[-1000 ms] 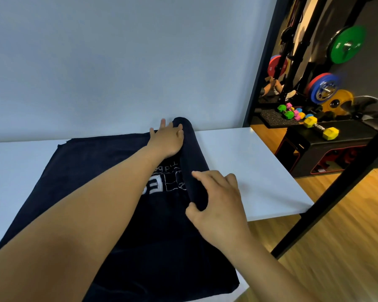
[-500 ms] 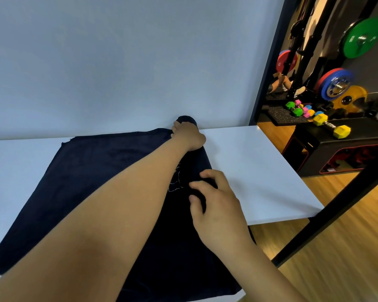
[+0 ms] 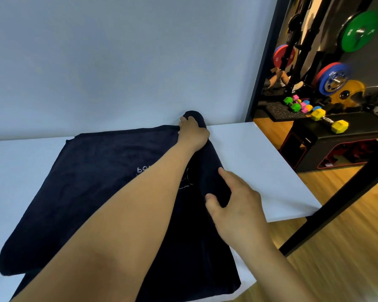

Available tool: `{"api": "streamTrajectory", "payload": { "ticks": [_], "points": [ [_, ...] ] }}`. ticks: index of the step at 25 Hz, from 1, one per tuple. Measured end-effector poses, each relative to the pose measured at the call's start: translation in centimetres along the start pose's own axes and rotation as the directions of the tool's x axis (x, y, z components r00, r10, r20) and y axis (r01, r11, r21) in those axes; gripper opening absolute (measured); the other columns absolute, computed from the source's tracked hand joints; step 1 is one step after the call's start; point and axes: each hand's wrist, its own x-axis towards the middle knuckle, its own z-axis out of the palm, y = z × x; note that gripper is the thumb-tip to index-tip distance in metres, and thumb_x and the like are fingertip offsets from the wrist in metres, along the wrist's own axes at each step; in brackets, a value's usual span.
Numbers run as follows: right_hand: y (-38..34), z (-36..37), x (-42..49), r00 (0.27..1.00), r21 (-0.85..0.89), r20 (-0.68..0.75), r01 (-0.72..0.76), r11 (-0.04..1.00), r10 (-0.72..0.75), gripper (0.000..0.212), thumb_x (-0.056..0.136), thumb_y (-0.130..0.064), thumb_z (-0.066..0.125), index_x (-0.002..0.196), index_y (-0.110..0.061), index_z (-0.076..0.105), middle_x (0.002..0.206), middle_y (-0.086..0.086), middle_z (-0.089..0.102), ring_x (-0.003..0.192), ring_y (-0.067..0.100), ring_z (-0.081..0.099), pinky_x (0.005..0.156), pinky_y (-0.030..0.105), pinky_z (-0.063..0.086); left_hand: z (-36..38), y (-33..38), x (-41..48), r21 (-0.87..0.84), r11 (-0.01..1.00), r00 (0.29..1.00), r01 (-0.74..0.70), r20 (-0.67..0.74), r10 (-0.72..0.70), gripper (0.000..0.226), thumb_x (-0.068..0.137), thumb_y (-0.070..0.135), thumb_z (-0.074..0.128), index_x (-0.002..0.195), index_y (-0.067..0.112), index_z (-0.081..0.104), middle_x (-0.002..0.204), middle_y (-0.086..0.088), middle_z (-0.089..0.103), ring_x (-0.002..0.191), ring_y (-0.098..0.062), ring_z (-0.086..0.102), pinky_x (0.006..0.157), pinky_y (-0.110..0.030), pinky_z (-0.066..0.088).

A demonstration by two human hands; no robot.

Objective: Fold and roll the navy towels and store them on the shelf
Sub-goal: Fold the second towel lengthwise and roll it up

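The navy towel [image 3: 92,182] is lying spread on the white bench [image 3: 260,166], its right edge forming a roll [image 3: 207,162] running away toward the wall. The left hand [image 3: 193,135] is gripping the roll's far end, fingers curled over it; the right hand [image 3: 236,205] is pinching the roll nearer the body between thumb and fingers. Past the bench's right end, coloured dumbbells [image 3: 318,115] and weight plates [image 3: 358,31] are sitting

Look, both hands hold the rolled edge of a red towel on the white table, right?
No, the towel is navy, not red; the head view shows it. The left hand and right hand do hold its rolled edge on the white table.
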Motion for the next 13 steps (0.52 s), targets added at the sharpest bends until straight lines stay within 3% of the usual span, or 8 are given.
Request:
{"api": "streamTrajectory", "payload": {
  "ticks": [2, 4, 5, 8, 11, 13],
  "points": [
    [0.1, -0.9, 0.2, 0.999, 0.037, -0.01, -0.031, 0.999, 0.031, 0.061, 0.092, -0.031, 0.062, 0.148, -0.03, 0.037, 0.148, -0.012, 0.043, 0.135, 0.007, 0.039, 0.112, 0.023, 0.033, 0.5, 0.3, -0.2, -0.027, 0.999, 1.0, -0.019, 0.012, 0.019, 0.069, 0.084, 0.01, 0.055, 0.146, 0.003, 0.028, 0.159, -0.013, 0.014, 0.142, -0.033, 0.026, 0.112, -0.046, 0.036],
    [-0.2, -1.0, 0.1, 1.0, -0.005, -0.008, -0.019, 1.0, 0.019, 0.061, 0.094, -0.031, 0.06, 0.149, -0.03, 0.035, 0.151, -0.012, 0.039, 0.137, 0.007, 0.037, 0.112, 0.024, 0.031, 0.5, 0.1, -0.5, -0.052, 0.997, 0.998, -0.048, 0.03, 0.05, 0.08, 0.088, 0.009, 0.053, 0.157, 0.011, 0.011, 0.164, -0.011, -0.002, 0.15, -0.028, 0.009, 0.116, -0.034, 0.026],
    [-0.4, -0.7, 0.0, 1.0, -0.077, 0.0, -0.01, 0.997, 0.01, 0.061, 0.095, -0.032, 0.057, 0.151, -0.031, 0.031, 0.155, -0.011, 0.033, 0.139, 0.009, 0.034, 0.112, 0.025, 0.031, 0.4, -0.2, -0.4, -0.072, 0.995, 0.997, -0.063, 0.048, 0.067, 0.079, 0.091, 0.011, 0.052, 0.157, 0.014, 0.01, 0.165, -0.01, -0.005, 0.151, -0.026, 0.007, 0.111, -0.026, 0.026],
    [-1.8, 0.9, -0.5, 0.998, -0.345, -0.019, 0.056, 0.937, -0.067, 0.062, 0.096, -0.031, 0.052, 0.152, -0.029, 0.027, 0.16, -0.005, 0.024, 0.135, 0.018, 0.04, 0.105, 0.029, 0.04, -0.6, -1.2, -0.3, -0.146, 0.985, 0.989, -0.095, 0.102, 0.111, 0.071, 0.097, 0.019, 0.051, 0.158, 0.022, 0.014, 0.165, -0.006, -0.006, 0.151, -0.021, 0.01, 0.113, -0.027, 0.025],
    [-2.7, 2.9, -0.6, 0.992, -0.555, -0.033, 0.081, 0.828, -0.119, 0.071, 0.068, -0.022, 0.082, 0.135, -0.013, 0.058, 0.141, 0.012, 0.054, 0.106, 0.032, 0.063, 0.08, 0.038, 0.056, -1.6, -2.5, -0.4, -0.192, 0.973, 0.977, -0.132, 0.141, 0.16, 0.066, 0.102, 0.026, 0.047, 0.158, 0.025, 0.012, 0.165, -0.002, -0.006, 0.152, -0.016, 0.004, 0.109, -0.02, 0.014],
    [-3.0, 4.1, -0.5, 0.993, -0.659, 0.006, 0.092, 0.746, -0.116, 0.073, 0.061, -0.014, 0.085, 0.13, -0.005, 0.061, 0.135, 0.022, 0.057, 0.102, 0.041, 0.063, 0.079, 0.045, 0.055, -2.0, -3.1, -0.4, -0.168, 0.967, 0.963, -0.192, 0.156, 0.219, 0.062, 0.103, 0.028, 0.042, 0.157, 0.031, 0.012, 0.165, -0.004, -0.007, 0.152, -0.016, 0.0, 0.104, -0.019, 0.011]
  ]
}}
